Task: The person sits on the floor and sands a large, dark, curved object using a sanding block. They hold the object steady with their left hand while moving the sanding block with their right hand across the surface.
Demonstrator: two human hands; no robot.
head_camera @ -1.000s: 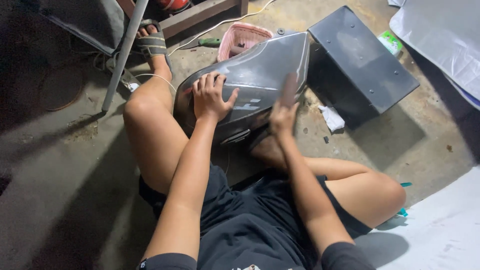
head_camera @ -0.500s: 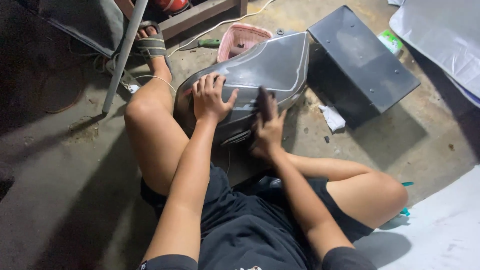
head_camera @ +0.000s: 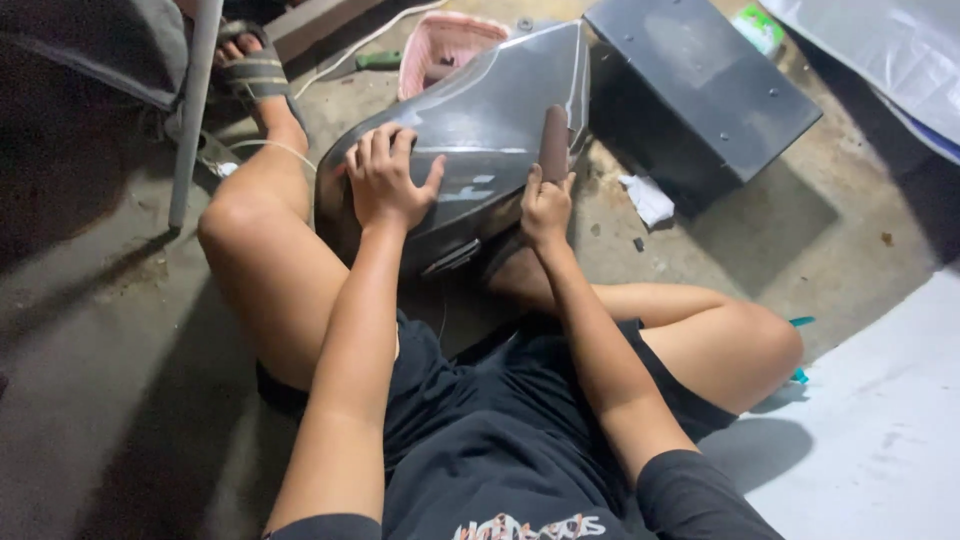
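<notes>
The person sits on the concrete floor (head_camera: pixel 110 330) with legs spread, and a curved, glossy dark-grey panel (head_camera: pixel 480 120) is propped between the knees, leaning away toward the far side.

The left hand (head_camera: pixel 385 180) lies spread on the near left part of the panel, fingers splayed and pressing down to steady it; it grips nothing. The right hand (head_camera: pixel 545 205) is closed around the lower end of a brown, rolled piece that looks like sandpaper (head_camera: pixel 553 140), which stands upright against the panel's right edge.

As to progress, I judge the rubbing to be in hand and not finished: the far face of the panel shines evenly, while the near lower part under the hands looks duller and streaked, though the dim light makes it hard to say how much is worked.

Farther off, to the right, a black box-like case (head_camera: pixel 700 90) rests on the floor just beside the panel, with a crumpled white scrap (head_camera: pixel 648 198) near its base. A pink basket (head_camera: pixel 440 50) sits behind the panel at the far side.
</notes>
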